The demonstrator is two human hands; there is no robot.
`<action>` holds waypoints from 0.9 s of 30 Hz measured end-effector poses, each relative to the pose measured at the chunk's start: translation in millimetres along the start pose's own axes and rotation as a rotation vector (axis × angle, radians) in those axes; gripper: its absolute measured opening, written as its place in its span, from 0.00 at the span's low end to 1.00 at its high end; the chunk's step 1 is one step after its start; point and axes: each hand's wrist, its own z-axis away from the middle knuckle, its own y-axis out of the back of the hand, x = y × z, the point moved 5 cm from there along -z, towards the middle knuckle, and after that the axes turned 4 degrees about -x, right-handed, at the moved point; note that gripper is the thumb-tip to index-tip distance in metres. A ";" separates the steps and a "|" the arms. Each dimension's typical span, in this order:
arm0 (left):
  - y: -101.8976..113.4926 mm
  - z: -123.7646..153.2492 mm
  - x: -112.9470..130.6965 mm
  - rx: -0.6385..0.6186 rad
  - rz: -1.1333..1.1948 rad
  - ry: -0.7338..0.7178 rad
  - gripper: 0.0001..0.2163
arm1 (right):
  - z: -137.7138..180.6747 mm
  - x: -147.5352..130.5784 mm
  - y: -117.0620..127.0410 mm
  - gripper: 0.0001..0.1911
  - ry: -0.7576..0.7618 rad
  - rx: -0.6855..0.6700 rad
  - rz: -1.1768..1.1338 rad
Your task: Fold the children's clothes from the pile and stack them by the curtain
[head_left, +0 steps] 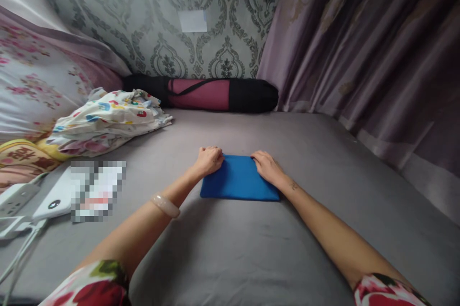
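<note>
Before the long black-and-maroon fabric bag (pixel 210 95) lies a flat blue rectangular cloth (pixel 237 179), likely light, soft, best held by its bag-side corners, where curled left hand (pixel 210 160) and looser right hand (pixel 268 166) rest, grip unclear.

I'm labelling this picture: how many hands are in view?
2: the left hand at the far left corner of the blue item, and the right hand at its far right corner. Neither is fully hidden.
</note>
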 end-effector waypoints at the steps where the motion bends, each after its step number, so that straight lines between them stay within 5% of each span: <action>1: 0.6 -5.5 -3.9 -0.031 0.015 0.017 0.09 | -2.3 6.2 1.3 0.20 -0.017 -0.010 -0.004; 13: -4.9 -39.2 -35.3 -0.388 0.511 0.069 0.19 | -31.8 39.5 10.5 0.12 -0.119 -0.382 -0.166; 21: -7.8 -42.7 -35.5 -0.486 0.515 0.057 0.20 | -41.5 43.4 13.6 0.18 -0.193 -0.563 -0.293; 27: 9.1 -30.0 -31.8 -0.432 0.656 -0.010 0.21 | -33.1 39.2 22.8 0.16 -0.131 -0.592 -0.503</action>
